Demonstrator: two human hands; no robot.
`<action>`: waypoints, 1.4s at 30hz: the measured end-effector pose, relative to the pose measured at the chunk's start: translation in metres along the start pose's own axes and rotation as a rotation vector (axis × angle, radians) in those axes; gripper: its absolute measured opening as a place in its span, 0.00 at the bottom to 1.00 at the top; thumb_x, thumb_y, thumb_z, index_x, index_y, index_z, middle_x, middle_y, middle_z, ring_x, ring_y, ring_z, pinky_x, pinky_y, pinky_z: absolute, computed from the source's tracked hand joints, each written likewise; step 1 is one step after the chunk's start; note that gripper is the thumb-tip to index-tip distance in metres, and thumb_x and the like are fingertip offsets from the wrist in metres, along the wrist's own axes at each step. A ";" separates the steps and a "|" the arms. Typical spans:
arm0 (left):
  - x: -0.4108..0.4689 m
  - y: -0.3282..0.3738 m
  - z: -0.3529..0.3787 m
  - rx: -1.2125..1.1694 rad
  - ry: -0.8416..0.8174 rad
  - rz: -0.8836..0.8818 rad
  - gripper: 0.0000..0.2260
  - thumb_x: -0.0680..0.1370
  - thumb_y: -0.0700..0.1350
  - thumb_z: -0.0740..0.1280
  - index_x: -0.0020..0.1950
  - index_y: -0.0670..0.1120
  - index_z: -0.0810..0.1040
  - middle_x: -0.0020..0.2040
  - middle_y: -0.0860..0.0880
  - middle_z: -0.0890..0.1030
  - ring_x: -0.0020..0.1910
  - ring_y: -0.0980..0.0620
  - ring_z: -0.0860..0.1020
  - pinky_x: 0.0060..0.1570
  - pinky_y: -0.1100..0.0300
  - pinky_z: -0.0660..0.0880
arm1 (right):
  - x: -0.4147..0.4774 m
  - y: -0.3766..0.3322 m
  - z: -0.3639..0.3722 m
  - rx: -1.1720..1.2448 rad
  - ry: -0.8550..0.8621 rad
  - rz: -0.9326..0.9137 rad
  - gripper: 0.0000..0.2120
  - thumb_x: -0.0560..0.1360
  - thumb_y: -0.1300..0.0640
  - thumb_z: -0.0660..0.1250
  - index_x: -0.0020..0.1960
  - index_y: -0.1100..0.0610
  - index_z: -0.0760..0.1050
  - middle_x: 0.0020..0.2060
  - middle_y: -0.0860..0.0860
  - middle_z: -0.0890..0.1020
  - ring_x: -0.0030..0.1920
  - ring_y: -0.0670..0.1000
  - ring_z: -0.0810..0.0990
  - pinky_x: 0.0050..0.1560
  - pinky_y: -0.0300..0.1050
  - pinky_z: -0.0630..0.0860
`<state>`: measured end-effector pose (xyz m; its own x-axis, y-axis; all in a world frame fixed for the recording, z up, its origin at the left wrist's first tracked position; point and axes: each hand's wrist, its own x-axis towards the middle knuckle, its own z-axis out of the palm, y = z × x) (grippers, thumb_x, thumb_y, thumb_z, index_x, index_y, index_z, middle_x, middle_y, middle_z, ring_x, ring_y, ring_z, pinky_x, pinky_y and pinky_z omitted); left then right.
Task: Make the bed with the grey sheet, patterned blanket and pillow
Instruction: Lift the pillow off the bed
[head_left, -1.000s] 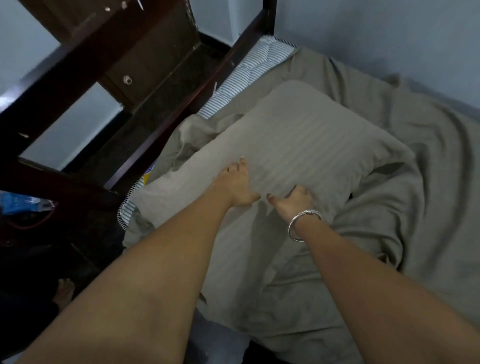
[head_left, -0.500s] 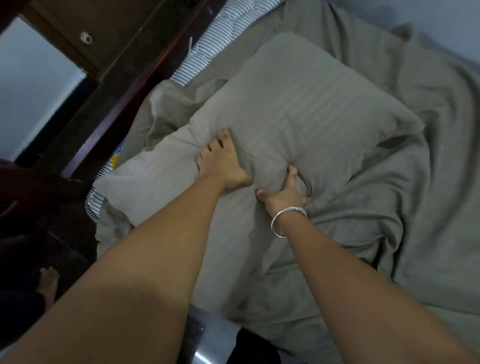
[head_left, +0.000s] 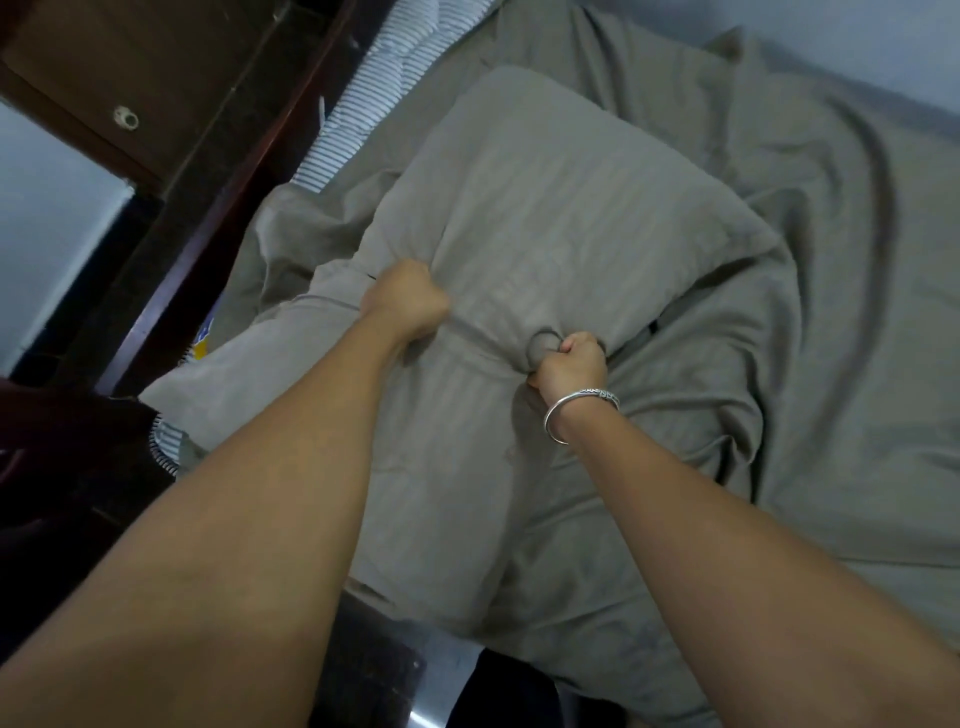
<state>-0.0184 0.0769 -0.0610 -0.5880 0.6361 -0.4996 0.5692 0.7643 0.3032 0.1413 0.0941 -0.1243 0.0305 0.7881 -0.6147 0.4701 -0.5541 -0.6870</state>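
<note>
We are not finding any readable text, number or brand. The small yellow and blue patch (head_left: 204, 339) beside the grey striped fabric pillow (head_left: 550, 208) is showing only blurred marks, too small for reading.

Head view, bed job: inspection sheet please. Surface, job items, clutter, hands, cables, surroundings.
Surface: mattress, striped, exposed at the far left edge; elsewhere covered.
Job's things: grey sheet rumpled over the bed; pillow in a grey striped case lies on it; patterned blanket not seen.
Clutter: yellow-and-blue item at the bed's left edge, too little shows to identify.
Hands: left hand and right hand each grip bunched fabric of the pillow; bangle on the right wrist.
Cables: nothing seen.
Surroundings: dark wooden bed frame on the left; wooden panel beyond it; pale wall on the far side.
</note>
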 end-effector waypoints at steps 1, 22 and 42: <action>-0.006 0.008 -0.002 -0.047 0.019 0.005 0.11 0.75 0.37 0.61 0.56 0.36 0.74 0.58 0.35 0.76 0.58 0.37 0.75 0.56 0.52 0.71 | -0.003 -0.007 -0.010 -0.006 0.029 -0.030 0.09 0.66 0.61 0.60 0.32 0.51 0.61 0.35 0.53 0.71 0.38 0.62 0.76 0.46 0.50 0.76; -0.318 0.307 0.106 -0.104 -0.142 0.707 0.11 0.68 0.34 0.61 0.29 0.43 0.61 0.29 0.39 0.69 0.39 0.38 0.76 0.33 0.56 0.62 | -0.136 0.095 -0.419 0.330 1.023 -0.287 0.10 0.54 0.63 0.53 0.27 0.51 0.54 0.23 0.45 0.58 0.27 0.47 0.55 0.29 0.44 0.52; -0.895 0.358 0.408 0.045 -0.984 1.553 0.14 0.72 0.28 0.57 0.52 0.35 0.78 0.49 0.41 0.80 0.52 0.44 0.77 0.40 0.64 0.68 | -0.519 0.499 -0.661 0.647 2.177 0.206 0.15 0.55 0.65 0.56 0.27 0.48 0.54 0.24 0.42 0.58 0.28 0.45 0.56 0.30 0.44 0.57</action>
<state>0.9461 -0.2616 0.1633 0.9210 0.3839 -0.0659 0.2289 -0.3966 0.8890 0.9427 -0.4143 0.1082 0.8282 -0.5117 0.2288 0.0976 -0.2704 -0.9578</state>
